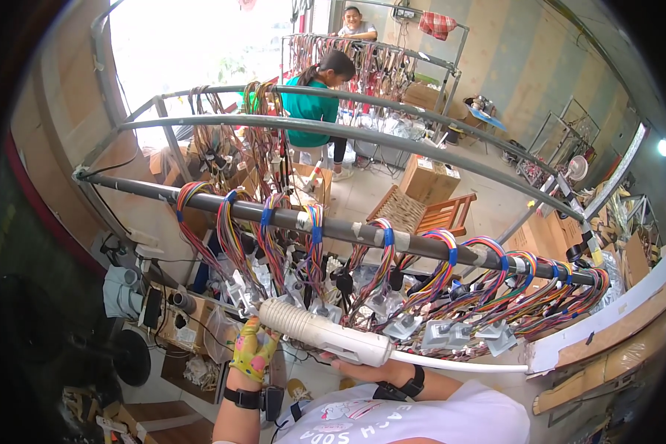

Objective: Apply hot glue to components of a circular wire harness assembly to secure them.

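Taped bundles (314, 222) line our rail (348, 230), but how much work remains, and what our half-curled left hand (251, 351) beside the white tool (324, 331) and part-hidden right hand (357, 369) below it grip, we cannot tell.

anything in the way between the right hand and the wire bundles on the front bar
Yes, in this view: the white tool with a ridged end lies across, between the right hand and the wire bundles, hiding part of that hand. Whether the hand grips it is hidden.
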Action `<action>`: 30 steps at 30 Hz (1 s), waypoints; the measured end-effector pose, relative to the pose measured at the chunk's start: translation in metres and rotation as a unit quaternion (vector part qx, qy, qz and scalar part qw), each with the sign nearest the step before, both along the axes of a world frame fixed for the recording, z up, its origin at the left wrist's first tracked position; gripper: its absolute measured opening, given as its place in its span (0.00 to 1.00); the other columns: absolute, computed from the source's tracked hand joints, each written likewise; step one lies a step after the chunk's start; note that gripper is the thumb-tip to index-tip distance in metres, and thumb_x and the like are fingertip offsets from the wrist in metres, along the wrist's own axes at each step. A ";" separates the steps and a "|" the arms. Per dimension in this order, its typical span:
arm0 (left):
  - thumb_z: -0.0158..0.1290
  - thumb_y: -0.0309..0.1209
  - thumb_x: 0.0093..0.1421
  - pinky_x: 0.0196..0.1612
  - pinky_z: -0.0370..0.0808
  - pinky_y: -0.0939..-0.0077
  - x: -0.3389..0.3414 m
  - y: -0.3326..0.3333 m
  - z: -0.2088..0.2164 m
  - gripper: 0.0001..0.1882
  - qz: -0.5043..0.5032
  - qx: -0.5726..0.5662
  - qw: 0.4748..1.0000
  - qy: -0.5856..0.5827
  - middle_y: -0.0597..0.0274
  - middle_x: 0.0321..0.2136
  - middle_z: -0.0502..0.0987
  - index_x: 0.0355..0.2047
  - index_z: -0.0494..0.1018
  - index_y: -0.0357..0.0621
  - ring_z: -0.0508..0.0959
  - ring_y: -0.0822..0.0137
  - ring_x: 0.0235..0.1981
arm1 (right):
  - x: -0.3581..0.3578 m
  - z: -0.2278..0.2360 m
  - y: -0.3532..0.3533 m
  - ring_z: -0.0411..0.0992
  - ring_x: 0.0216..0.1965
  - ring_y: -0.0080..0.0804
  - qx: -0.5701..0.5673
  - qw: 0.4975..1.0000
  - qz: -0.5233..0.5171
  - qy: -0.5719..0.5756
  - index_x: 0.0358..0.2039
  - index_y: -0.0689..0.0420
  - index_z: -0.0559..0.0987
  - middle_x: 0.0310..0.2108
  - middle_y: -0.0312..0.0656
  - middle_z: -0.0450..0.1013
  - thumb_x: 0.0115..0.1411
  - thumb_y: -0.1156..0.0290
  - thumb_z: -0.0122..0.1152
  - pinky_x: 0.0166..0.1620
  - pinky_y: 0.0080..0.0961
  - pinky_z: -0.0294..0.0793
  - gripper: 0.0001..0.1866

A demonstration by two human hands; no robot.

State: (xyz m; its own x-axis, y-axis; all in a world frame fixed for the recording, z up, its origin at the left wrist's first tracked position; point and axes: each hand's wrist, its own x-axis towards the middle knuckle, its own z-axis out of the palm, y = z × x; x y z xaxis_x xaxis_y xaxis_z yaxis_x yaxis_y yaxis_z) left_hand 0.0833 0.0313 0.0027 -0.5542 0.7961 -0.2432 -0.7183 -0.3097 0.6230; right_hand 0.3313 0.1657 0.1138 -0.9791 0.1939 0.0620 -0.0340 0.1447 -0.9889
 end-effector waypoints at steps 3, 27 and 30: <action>0.50 0.26 0.59 0.50 0.72 0.62 0.004 0.008 0.021 0.16 -0.001 -0.001 0.998 -0.056 0.57 0.44 0.73 0.49 0.68 0.40 0.74 0.60 0.45 | 0.000 -0.004 0.003 0.62 0.58 0.37 0.008 1.000 -0.006 0.000 0.56 0.51 0.70 0.57 0.43 0.65 0.63 0.64 0.50 0.63 0.32 0.57 0.20; 0.47 0.23 0.59 0.42 0.73 0.71 0.003 0.002 0.009 0.12 -0.004 -0.031 0.999 -0.022 0.61 0.39 0.74 0.44 0.69 0.42 0.74 0.67 0.40 | -0.002 -0.004 -0.002 0.71 0.51 0.28 0.104 0.994 -0.026 0.026 0.60 0.59 0.61 0.49 0.43 0.72 0.60 0.79 0.54 0.53 0.24 0.68 0.27; 0.44 0.15 0.57 0.38 0.73 0.79 0.000 0.000 -0.001 0.15 -0.027 -0.045 0.992 0.112 0.65 0.38 0.73 0.43 0.68 0.43 0.73 0.73 0.39 | -0.002 -0.006 -0.002 0.70 0.51 0.28 0.102 0.994 -0.022 0.030 0.60 0.59 0.61 0.50 0.44 0.71 0.60 0.79 0.53 0.53 0.24 0.68 0.27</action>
State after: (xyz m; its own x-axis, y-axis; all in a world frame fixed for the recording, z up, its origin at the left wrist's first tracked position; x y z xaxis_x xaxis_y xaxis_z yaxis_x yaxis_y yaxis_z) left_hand 0.0829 0.0312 0.0020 -0.5596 0.8065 -0.1909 -0.5732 -0.2103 0.7920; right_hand 0.3293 0.1634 0.1079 -0.9633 0.2142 0.1620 -0.0808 0.3440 -0.9355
